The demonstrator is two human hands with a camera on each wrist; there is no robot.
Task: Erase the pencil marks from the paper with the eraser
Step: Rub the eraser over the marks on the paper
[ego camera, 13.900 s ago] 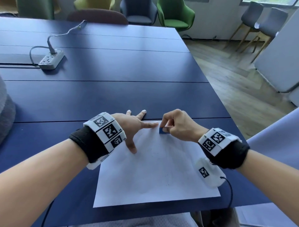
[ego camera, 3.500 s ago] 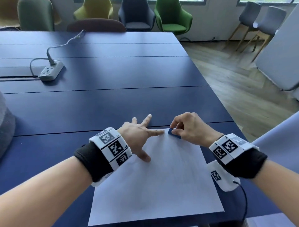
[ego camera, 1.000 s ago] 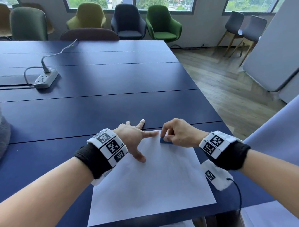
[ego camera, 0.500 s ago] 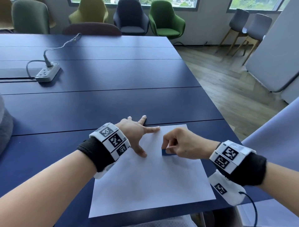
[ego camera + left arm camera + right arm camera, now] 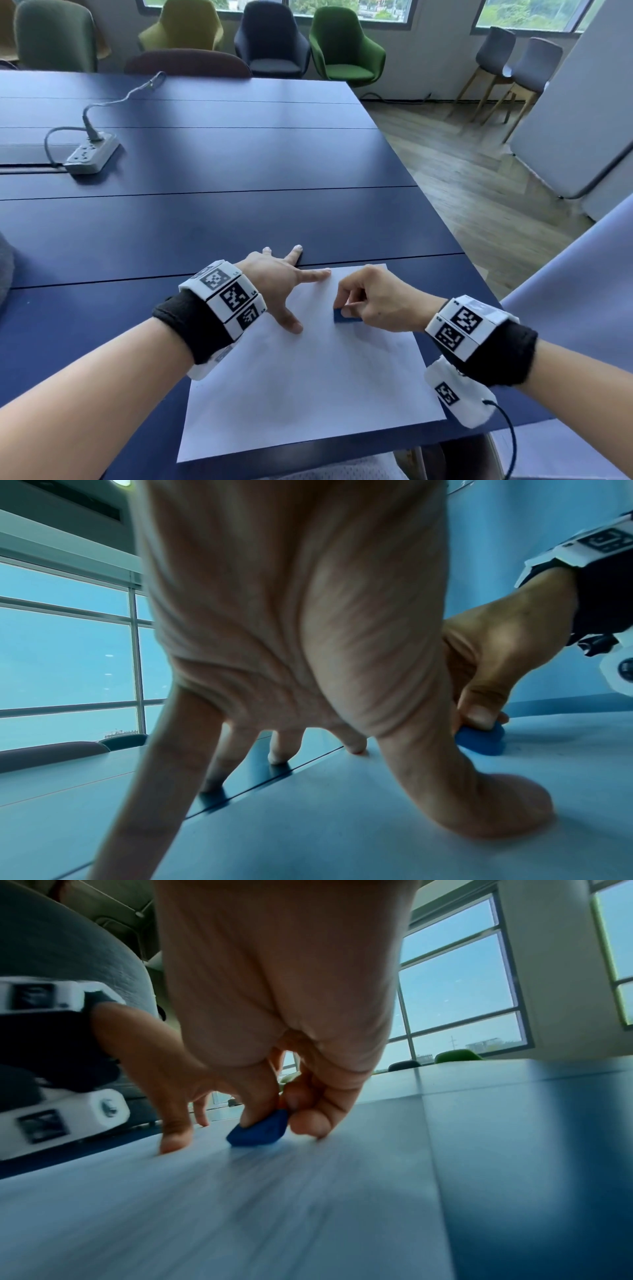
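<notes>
The right hand is pinching the blue eraser between curled fingers and thumb, pressing it onto the white paper — in the sheet's far half. The left hand is lying spread, fingers straight and apart, thumb and index pinning the paper's far left part, the rest touching the dark blue counter. A power strip is lying well apart.

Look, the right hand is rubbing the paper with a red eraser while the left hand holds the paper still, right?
Almost. The eraser is blue, not red; the head view and both wrist views show it. The rest holds: the right hand pinches it against the paper, and the left hand presses spread fingers down to hold the sheet.
</notes>
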